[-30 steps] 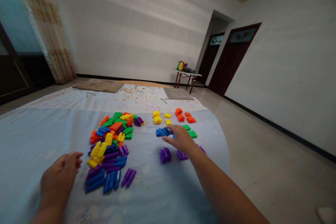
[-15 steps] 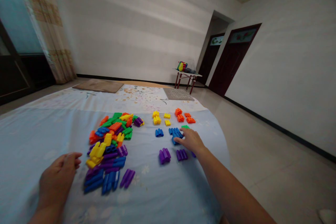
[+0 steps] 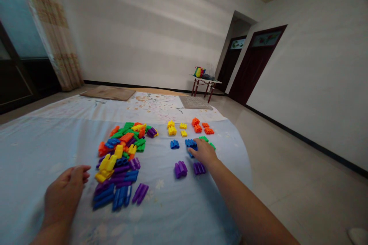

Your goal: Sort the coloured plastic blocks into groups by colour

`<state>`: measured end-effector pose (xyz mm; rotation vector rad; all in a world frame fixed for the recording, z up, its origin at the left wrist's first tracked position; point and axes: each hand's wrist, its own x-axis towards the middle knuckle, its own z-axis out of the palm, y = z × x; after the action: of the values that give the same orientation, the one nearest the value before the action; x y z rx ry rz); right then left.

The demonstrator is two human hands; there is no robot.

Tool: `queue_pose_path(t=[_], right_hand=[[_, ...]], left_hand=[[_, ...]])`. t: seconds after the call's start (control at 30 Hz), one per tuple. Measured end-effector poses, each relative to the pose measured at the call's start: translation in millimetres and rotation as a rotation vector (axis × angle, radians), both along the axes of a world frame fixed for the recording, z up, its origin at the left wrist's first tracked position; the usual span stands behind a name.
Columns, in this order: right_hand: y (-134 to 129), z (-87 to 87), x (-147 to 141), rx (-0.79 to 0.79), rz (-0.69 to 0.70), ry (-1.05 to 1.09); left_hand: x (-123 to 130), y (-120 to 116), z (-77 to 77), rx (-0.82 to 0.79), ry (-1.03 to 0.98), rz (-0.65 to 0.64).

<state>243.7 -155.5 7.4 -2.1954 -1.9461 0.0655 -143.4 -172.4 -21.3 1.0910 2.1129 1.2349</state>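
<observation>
My right hand lies palm down on the pale blue cloth, its fingertips against a cluster of blue plastic blocks. It holds nothing that I can see. A separate blue block stands to the left, and purple blocks lie just below. Yellow blocks and orange blocks sit farther away. My left hand, fingers loosely curled and empty, rests beside a mixed pile of coloured blocks. Green blocks are partly hidden behind my right hand.
A rug and a grey mat lie beyond the cloth. At the back stands a small table bearing a multicoloured bag. Tiled floor extends to the right, beside a wall and dark doors.
The blue blocks have separated into two groups. My right hand has shifted right and now sits against the right-hand group. My left hand has barely moved.
</observation>
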Motion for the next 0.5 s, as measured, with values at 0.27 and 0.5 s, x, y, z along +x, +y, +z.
queue_pose_path(t=[0.27,0.5], right_hand=[[-0.9,-6.4,-0.1,0.028,0.005,-0.024],[4.4,-12.0,-3.9,0.057,-0.015,-0.007]], left_hand=[[-6.5,3.7,-11.5,0.016,-0.019,-0.010],[-9.3,6.9,-14.9,0.014,-0.017,-0.017]])
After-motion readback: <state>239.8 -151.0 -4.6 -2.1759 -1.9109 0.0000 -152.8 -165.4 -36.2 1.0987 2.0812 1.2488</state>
